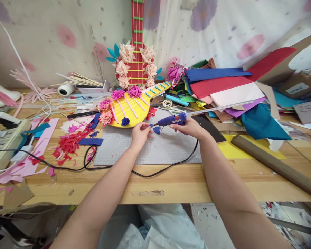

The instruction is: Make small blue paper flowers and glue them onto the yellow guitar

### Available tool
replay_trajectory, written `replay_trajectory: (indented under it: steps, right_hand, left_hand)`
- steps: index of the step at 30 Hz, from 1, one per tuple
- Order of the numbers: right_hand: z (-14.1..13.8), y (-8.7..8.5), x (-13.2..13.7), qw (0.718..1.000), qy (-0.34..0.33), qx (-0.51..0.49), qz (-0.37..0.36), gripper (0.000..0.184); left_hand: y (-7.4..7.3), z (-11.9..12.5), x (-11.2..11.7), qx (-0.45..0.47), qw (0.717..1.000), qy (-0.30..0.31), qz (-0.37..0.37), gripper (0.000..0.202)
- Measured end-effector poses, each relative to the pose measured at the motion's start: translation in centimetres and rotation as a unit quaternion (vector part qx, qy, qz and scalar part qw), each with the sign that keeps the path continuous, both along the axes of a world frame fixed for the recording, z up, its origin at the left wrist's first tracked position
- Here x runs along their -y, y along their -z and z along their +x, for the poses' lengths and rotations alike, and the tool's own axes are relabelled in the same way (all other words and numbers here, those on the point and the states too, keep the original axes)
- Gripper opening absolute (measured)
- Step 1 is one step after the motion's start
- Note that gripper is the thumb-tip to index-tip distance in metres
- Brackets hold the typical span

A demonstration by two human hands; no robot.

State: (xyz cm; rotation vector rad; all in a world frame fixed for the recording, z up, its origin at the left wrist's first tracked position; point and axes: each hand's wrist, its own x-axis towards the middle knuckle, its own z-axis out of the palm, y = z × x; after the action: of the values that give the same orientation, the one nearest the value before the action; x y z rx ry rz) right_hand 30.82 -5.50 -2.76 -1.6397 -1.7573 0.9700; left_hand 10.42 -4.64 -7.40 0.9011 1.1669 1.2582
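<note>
Over the grey cutting mat (119,148), my left hand (141,135) pinches a small blue paper petal (150,126) between thumb and fingertips. My right hand (190,128) grips a blue glue gun (172,119), whose nozzle points left at the petal, very close to it. A white glue stick (220,108) sticks out of the gun's back. Just below the nozzle lies another blue paper piece (157,130). Behind my hands rests a yellow paper instrument (133,110) with pink strings, pink flowers and a dark blue paper flower (125,121).
A red paper guitar (138,58) with peach flowers leans against the curtain. Paper sheets (223,83) pile up at the right, beside a brown cardboard tube (272,162). Red paper scraps (72,140) lie at left. The black cord (158,174) loops across the table front.
</note>
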Motion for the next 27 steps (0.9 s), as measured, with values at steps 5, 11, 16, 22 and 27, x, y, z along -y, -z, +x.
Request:
replay_trajectory:
  steps: [5, 11, 16, 22, 27]
  right_hand:
    - [0.03, 0.25, -0.17, 0.999, -0.007, 0.033, 0.005, 0.047]
    - [0.08, 0.42, -0.27, 0.999, -0.009, 0.037, 0.006, 0.049]
    - [0.16, 0.61, -0.34, 0.999, -0.002, 0.037, -0.001, 0.049]
    - [0.09, 0.52, -0.29, 0.999, -0.001, 0.033, -0.005, 0.049]
    - [0.10, 0.48, -0.24, 1.000, 0.005, 0.025, -0.001, 0.048]
  left_hand:
    - [0.03, 0.11, -0.06, -0.006, 1.000, 0.000, -0.003, 0.008]
    - [-0.02, 0.07, -0.04, -0.005, 1.000, -0.002, -0.007, 0.008]
    - [-0.13, 0.04, 0.03, -0.005, 1.000, -0.003, -0.007, 0.007]
    - [-0.22, 0.09, 0.07, -0.004, 1.000, -0.002, -0.008, 0.007]
    - [-0.23, 0.11, 0.10, -0.003, 1.000, 0.004, -0.009, 0.008]
